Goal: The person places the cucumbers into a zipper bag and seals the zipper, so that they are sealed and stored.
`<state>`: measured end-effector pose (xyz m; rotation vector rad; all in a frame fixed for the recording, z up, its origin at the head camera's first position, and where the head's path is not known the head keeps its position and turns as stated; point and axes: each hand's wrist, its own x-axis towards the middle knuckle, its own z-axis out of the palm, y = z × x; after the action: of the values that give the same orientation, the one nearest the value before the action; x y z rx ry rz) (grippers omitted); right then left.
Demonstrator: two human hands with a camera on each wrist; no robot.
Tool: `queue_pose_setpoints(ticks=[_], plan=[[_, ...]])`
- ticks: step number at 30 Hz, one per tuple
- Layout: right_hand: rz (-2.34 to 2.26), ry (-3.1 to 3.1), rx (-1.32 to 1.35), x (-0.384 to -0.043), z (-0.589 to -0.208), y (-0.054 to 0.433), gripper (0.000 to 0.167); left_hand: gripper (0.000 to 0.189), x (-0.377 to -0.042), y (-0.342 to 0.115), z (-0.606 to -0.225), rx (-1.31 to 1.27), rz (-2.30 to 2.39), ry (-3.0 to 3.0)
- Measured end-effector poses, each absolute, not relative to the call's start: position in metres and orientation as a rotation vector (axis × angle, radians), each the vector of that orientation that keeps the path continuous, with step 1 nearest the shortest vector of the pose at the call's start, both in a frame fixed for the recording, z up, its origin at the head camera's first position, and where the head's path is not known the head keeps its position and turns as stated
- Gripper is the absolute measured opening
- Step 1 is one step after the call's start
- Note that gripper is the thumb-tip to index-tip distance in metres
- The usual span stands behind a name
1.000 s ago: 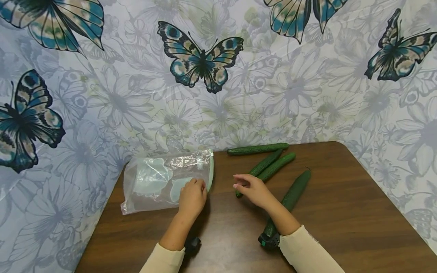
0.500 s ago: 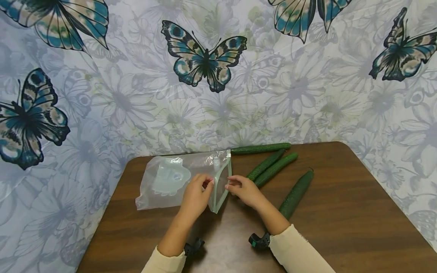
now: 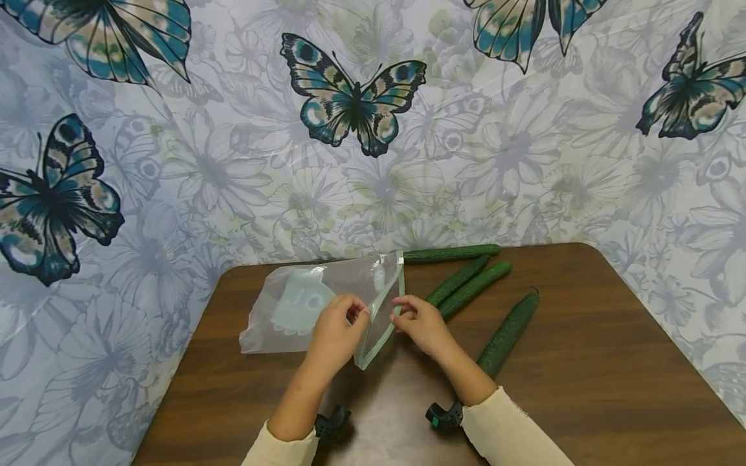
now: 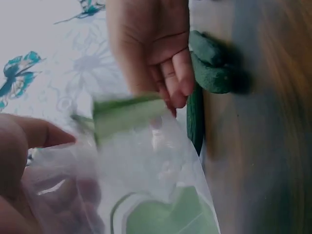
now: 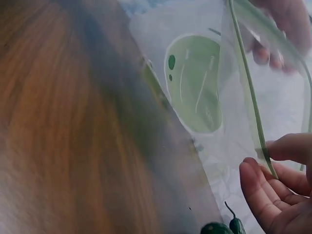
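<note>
A clear zip bag (image 3: 274, 323) with a pale green zip edge (image 3: 379, 342) and a light green printed patch lies toward the left of the table, its mouth spread apart and facing right. My left hand (image 3: 335, 330) pinches one side of the mouth. On the other side, thumb and fingers of my right hand (image 3: 422, 323) pinch the green-edged rim; the right wrist view shows this right hand (image 5: 280, 187) close up. Through the film in the left wrist view, some fingers of the left hand (image 4: 19, 170) show blurred. No contents can be made out in the bag.
Just right of the bag, two cucumbers lie side by side, the nearer-right cucumber (image 3: 478, 288) partly behind my right hand. Another cucumber (image 3: 451, 254) lies along the back edge. A thicker cucumber (image 3: 508, 333) lies beside my right forearm. A butterfly-print cloth (image 3: 233, 162) hangs behind the wooden table (image 3: 594, 362).
The bag has shifted right toward the right hand. Its mouth has been pulled apart, and the right hand has taken hold of the far rim.
</note>
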<state>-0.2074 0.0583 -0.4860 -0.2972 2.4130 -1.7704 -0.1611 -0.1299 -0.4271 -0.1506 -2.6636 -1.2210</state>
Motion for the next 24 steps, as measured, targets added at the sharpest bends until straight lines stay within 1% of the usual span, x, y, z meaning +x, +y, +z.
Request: queue_pose_setpoints(ticks=[2, 6, 8, 12, 16, 20, 22, 24], plan=[[-1.757, 2.452, -0.312, -0.205, -0.484, 0.054, 0.029, 0.015, -0.159, -0.125, -0.428, -0.17, -1.169, -2.705], [-1.712, 2.547, -0.366, -0.2, -0.483, 0.048, 0.02, 0.039, -0.154, -0.114, -0.429, -0.224, -0.921, -2.755], [-1.67, 2.607, -0.389, -0.197, -0.481, 0.046, 0.018, 0.043, -0.152, -0.111, -0.429, -0.262, -0.731, -2.758], [-1.586, 2.679, -0.436, -0.193, -0.479, 0.044, 0.014, 0.043, -0.148, -0.11, -0.429, -0.301, -0.499, -2.768], [-1.615, 2.661, -0.453, -0.191, -0.477, 0.044, 0.019, 0.045, -0.145, -0.109, -0.43, -0.328, -0.401, -2.795], [-1.67, 2.615, -0.467, -0.19, -0.474, 0.046, 0.024, 0.029, -0.144, -0.108, -0.43, -0.306, -0.473, -2.754], [-1.659, 2.625, -0.471, -0.191, -0.475, 0.047, 0.024, 0.022, -0.146, -0.11, -0.426, -0.263, -0.551, -2.696], [-1.643, 2.642, -0.447, -0.192, -0.477, 0.048, 0.022, 0.019, -0.148, -0.114, -0.422, -0.214, -0.621, -2.616]])
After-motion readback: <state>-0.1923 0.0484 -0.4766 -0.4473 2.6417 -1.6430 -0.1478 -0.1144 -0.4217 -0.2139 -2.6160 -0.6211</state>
